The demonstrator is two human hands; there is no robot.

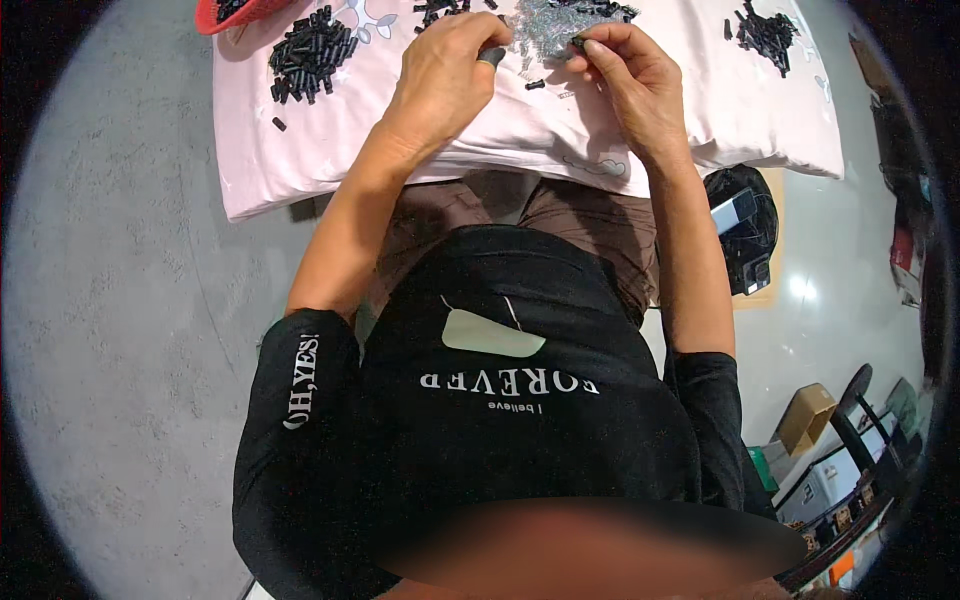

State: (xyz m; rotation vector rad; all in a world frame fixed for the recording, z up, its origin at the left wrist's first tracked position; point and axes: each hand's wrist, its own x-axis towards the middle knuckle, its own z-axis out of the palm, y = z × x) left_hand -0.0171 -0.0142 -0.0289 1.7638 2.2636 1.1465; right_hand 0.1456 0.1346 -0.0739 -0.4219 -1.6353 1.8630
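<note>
Right hand (640, 85): thumb and forefinger pinched on a small black piece (578, 43), up by the right side of the clear bits.
Left hand (440, 75): back of the hand toward me, fingers curled in; a dark bit (490, 57) with a yellowish edge shows near the thumb — a cover or a held part, I cannot tell, nor whether the fingertips close on anything.
Clear bits (545, 30): a loose heap between the two hands, on the pink cloth (290, 170).
Left pile (312, 55): plenty of black, tube-like pieces, with one stray piece (279, 124) just below.
Right pile (768, 40): a smaller black heap, well apart from the right hand.
Top middle: more black parts (435, 12) beyond the left hand, cut off by the edge of view.
Loose piece (535, 85): a black one lying alone below the clear bits.
Red basket (240, 12): at the upper left corner, dark pieces in it.
Progress: partway, I'd judge — one piece in hand, many clear bits unused; which pile is finished, I can't tell from here.
</note>
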